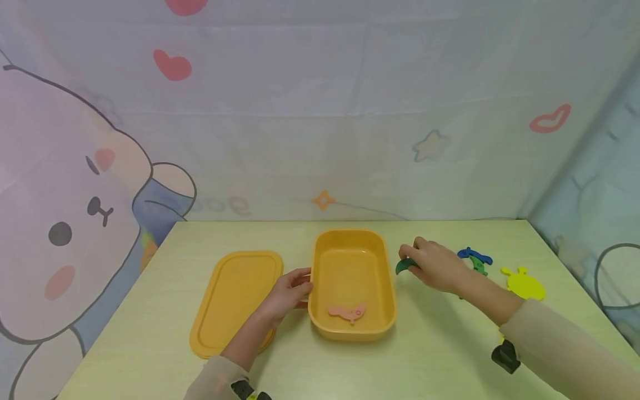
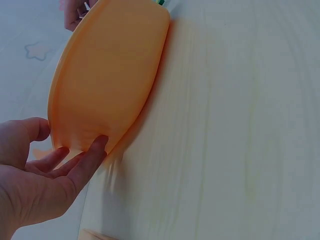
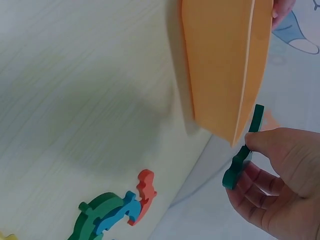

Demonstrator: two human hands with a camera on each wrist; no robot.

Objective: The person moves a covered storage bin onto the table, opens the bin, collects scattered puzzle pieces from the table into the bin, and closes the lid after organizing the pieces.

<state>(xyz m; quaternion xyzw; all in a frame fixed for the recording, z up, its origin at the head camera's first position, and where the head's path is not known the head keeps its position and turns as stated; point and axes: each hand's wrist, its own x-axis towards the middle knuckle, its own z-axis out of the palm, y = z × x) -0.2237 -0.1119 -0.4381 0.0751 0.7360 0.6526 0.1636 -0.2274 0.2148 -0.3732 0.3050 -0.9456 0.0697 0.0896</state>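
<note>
My left hand (image 1: 286, 297) steadies the left side of a yellow-orange plastic container (image 1: 352, 336). In the left wrist view, the thumb is at its rim and the fingertips rest against its outer wall. An orange-pink puzzle piece (image 1: 346, 313) lies inside, near the front. To the right of the container, my right hand (image 1: 437, 265) pinches a small dark green puzzle piece (image 3: 240, 159) between thumb and fingers. This piece is above the tabletop, just outside the container's right wall.
A matching flat lid (image 1: 235, 300) lies left of the container, partly behind the left forearm. Right of the right hand are a blue piece (image 1: 475, 255), a green piece (image 1: 478, 265) and a yellow animal-shaped piece (image 1: 526, 286). The right wrist view also shows a red piece (image 3: 145, 192).
</note>
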